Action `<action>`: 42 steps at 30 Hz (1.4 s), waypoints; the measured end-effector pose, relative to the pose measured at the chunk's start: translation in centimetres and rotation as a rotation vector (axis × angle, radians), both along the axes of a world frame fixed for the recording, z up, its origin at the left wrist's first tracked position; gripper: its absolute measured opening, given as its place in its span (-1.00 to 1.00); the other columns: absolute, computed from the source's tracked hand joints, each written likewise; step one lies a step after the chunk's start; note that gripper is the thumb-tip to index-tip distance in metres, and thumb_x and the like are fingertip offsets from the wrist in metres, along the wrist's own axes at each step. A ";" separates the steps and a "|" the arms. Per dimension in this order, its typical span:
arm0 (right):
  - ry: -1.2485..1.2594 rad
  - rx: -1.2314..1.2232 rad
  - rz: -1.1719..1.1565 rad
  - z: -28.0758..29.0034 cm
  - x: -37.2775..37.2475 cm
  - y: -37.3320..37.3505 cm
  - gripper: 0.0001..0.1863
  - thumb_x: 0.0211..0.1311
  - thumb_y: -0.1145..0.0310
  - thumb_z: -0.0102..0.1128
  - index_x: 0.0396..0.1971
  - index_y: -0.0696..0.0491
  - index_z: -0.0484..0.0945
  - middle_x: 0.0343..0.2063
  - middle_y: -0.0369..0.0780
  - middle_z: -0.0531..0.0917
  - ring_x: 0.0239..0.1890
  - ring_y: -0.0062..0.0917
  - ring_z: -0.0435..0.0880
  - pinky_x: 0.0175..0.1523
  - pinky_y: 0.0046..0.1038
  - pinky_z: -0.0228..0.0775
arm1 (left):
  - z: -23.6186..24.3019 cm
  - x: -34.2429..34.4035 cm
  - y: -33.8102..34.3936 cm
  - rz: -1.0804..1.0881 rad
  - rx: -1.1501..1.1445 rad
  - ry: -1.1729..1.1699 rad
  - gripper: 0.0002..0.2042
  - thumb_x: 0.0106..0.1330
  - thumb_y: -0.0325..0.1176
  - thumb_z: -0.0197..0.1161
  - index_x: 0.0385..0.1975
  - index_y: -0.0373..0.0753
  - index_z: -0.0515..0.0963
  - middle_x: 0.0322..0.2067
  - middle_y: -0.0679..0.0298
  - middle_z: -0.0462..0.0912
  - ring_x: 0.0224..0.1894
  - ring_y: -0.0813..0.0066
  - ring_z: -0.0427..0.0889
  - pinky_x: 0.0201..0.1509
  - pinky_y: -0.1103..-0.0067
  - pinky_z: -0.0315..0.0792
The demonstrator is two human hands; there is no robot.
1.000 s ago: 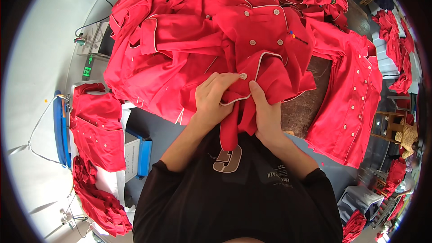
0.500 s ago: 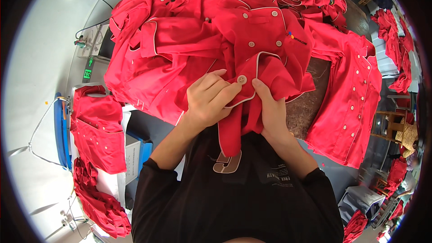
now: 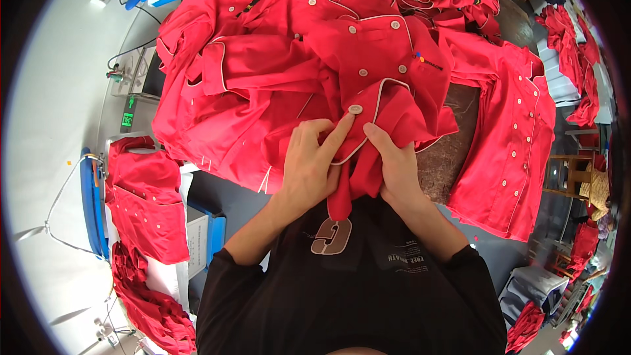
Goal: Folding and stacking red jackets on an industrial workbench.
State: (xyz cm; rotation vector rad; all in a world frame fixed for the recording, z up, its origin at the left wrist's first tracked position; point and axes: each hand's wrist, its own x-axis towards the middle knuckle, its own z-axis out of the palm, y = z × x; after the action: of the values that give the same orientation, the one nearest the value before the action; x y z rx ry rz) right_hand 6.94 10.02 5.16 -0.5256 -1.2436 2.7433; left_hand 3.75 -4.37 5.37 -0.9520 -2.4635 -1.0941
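Observation:
A red button-up jacket (image 3: 374,43) with cream piping lies at the near edge of the pile, one piped flap of it raised between my hands. My left hand (image 3: 310,164) is closed on the cloth, its index fingertip against a pale round button (image 3: 355,109) on the flap. My right hand (image 3: 397,169) grips the flap's right side, thumb on top by the piping and the other fingers hidden beneath. A narrow red end of cloth hangs below, between my wrists.
More red jackets (image 3: 263,66) heap across the table (image 3: 437,164). A single jacket (image 3: 506,141) lies flat at the right. On the left, red garments (image 3: 146,207) lie over a white surface beside a blue-and-white box (image 3: 200,236). Wooden chairs (image 3: 578,174) stand far right.
My left index finger has straightened and moved onto the button's edge, and the button now looks tilted. My left hand sits slightly lower on the cloth. The right hand keeps its hold.

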 end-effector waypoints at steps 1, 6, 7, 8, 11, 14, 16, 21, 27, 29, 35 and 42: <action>0.005 0.043 0.023 -0.2 0.0 0.2 -0.62 0.21 0.55 0.09 0.04 0.11 0.34 -0.09 -0.25 0.53 -0.06 -0.57 0.54 0.02 -0.49 0.42 | 0.1 0.2 -0.1 -0.002 -0.001 0.002 -0.42 -0.21 -0.60 0.23 0.00 -0.25 0.50 -0.32 0.18 0.39 -0.28 0.25 0.40 -0.22 0.44 0.31; 0.088 0.257 -0.036 -2.4 0.6 0.1 -0.64 0.18 0.51 0.16 -0.02 0.15 0.38 -0.11 -0.25 0.53 -0.07 -0.55 0.54 0.02 -0.48 0.40 | 1.2 -0.3 -1.7 -0.169 0.070 -0.131 -0.54 -0.16 -0.67 0.15 -0.12 -0.30 0.54 -0.29 0.09 0.42 -0.24 0.18 0.46 -0.18 0.46 0.40; 0.110 0.423 0.025 -3.4 1.0 0.1 -0.64 0.13 0.51 0.20 -0.04 0.15 0.40 -0.13 -0.25 0.53 -0.07 -0.55 0.53 0.02 -0.48 0.39 | 1.3 -1.3 -2.3 -0.185 0.069 -0.127 -0.54 -0.16 -0.67 0.15 -0.12 -0.30 0.54 -0.29 0.09 0.42 -0.24 0.18 0.46 -0.18 0.46 0.40; 0.133 0.601 0.090 -4.1 1.5 0.0 -0.63 0.08 0.51 0.24 -0.07 0.15 0.43 -0.14 -0.25 0.54 -0.07 -0.55 0.53 0.02 -0.47 0.38 | 1.9 -2.4 -3.3 -0.405 -0.053 -0.372 -0.62 -0.11 -0.62 0.18 -0.18 -0.31 0.54 -0.30 0.10 0.45 -0.24 0.19 0.49 -0.17 0.47 0.40; 0.285 0.965 0.281 -5.9 2.7 0.5 -0.64 0.04 0.39 0.27 -0.13 0.12 0.47 -0.23 -0.19 0.59 -0.15 -0.40 0.59 -0.07 -0.38 0.42 | 3.7 -5.8 -4.1 -0.738 -0.298 -0.753 -0.79 0.10 -0.44 0.24 -0.26 -0.33 0.53 -0.30 0.15 0.55 -0.22 0.31 0.55 -0.13 0.50 0.42; -0.036 1.521 1.030 -4.4 2.9 -0.1 -0.66 0.09 0.22 0.20 -0.20 0.12 0.48 -0.39 -0.08 0.61 -0.30 -0.21 0.62 -0.20 -0.28 0.46 | 3.8 -12.3 -0.5 -0.598 -0.039 -0.874 -0.76 0.26 -0.31 0.17 -0.18 -0.34 0.51 -0.19 0.21 0.57 -0.09 0.45 0.53 -0.02 0.55 0.40; 0.197 1.508 0.910 -4.9 2.2 -1.7 -0.59 0.14 0.05 0.08 -0.28 0.14 0.50 -0.53 -0.02 0.58 -0.40 -0.09 0.59 -0.29 -0.18 0.45 | 0.7 -18.1 3.0 -0.330 0.102 -0.648 -0.63 0.26 -0.22 0.18 -0.07 -0.36 0.44 -0.15 0.14 0.57 -0.04 0.41 0.53 0.01 0.52 0.40; 0.432 1.495 1.119 -2.7 1.4 -0.3 -0.59 0.13 0.02 0.13 -0.32 0.12 0.53 -0.49 -0.01 0.59 -0.34 -0.14 0.61 -0.25 -0.24 0.45 | -7.5 -26.2 6.8 0.186 -0.148 -0.488 -0.32 0.12 0.01 0.27 0.06 -0.43 0.27 -0.09 -0.11 0.53 0.03 0.14 0.52 0.06 0.39 0.39; 0.250 0.881 0.070 2.6 -3.1 15.7 -0.59 0.34 0.16 -0.08 -0.30 0.24 0.56 -0.39 -0.19 0.63 -0.29 -0.53 0.61 -0.13 -0.46 0.43 | -3.7 -18.3 5.8 -0.043 -0.232 -0.559 -0.61 0.06 -0.20 0.25 -0.14 -0.27 0.47 -0.17 0.05 0.57 -0.08 -0.02 0.52 -0.01 0.28 0.38; 0.183 1.001 -0.234 1.7 -6.8 19.8 -0.59 0.36 0.16 -0.10 -0.25 0.24 0.54 -0.37 -0.22 0.63 -0.24 -0.53 0.60 -0.05 -0.48 0.40 | -0.9 -14.2 6.2 -0.292 -0.020 -0.171 -0.75 -0.04 -0.32 0.27 -0.32 -0.18 0.53 -0.30 0.20 0.56 -0.12 0.06 0.50 -0.01 0.27 0.35; 0.337 1.195 0.212 -2.8 -12.7 15.8 -0.65 0.31 0.19 0.00 -0.18 0.19 0.54 -0.27 -0.21 0.63 -0.18 -0.53 0.58 -0.01 -0.49 0.36 | 3.0 -7.1 4.2 -0.649 -0.256 0.099 -0.80 -0.07 -0.42 0.30 -0.39 -0.21 0.52 -0.17 0.19 0.49 -0.01 0.15 0.42 0.12 0.28 0.27; 0.112 1.588 0.519 -6.1 -10.5 12.2 -0.69 0.17 0.20 0.16 -0.45 0.20 0.54 -0.59 -0.09 0.58 -0.51 -0.32 0.62 -0.36 -0.37 0.39 | -3.5 -9.6 -1.0 -0.268 -0.214 -0.736 -0.29 0.11 -0.25 0.33 0.24 -0.25 0.12 0.20 -0.05 0.24 0.21 -0.03 0.28 0.21 0.33 0.24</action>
State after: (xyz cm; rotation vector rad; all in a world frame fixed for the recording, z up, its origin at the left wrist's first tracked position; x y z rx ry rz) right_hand -3.56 22.19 -0.90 0.1688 -3.0280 1.0693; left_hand -5.86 -5.33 1.88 -1.1137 -3.1543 -1.5020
